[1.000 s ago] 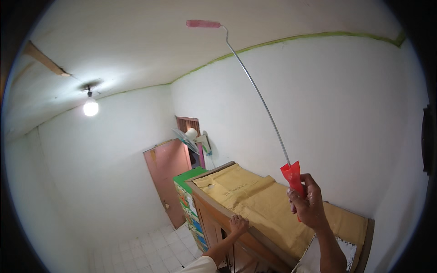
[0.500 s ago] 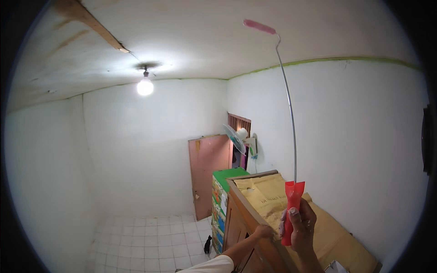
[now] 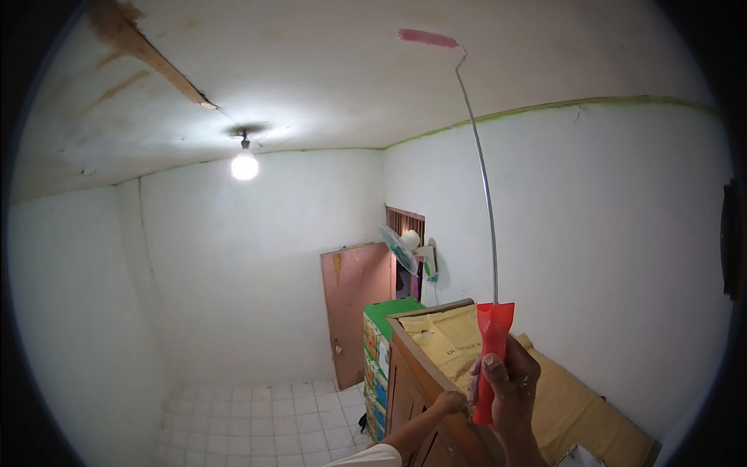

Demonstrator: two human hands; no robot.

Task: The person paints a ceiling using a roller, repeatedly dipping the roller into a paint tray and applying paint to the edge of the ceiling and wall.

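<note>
Head view: paint roller point(image 3: 426, 37) now farther left on ceiling point(image 3: 327, 70).

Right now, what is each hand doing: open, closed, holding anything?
Left hand: resting on the wooden cabinet's top edge; open or closed cannot be told.
Right hand: closed around the paint roller's red handle.

A stack of cardboard boxes point(image 3: 376, 366) stands on the floor against the left side of the wooden cabinet point(image 3: 412, 373), just right of the pink door point(image 3: 354, 311). Its top is plain green; the sides are pale with blue and orange patches. Brown paper sacking point(image 3: 459, 342) with dark print lies flat across the cabinet's top. A white printed sheet point(image 3: 580, 458) shows at the cabinet's near right corner.
</note>
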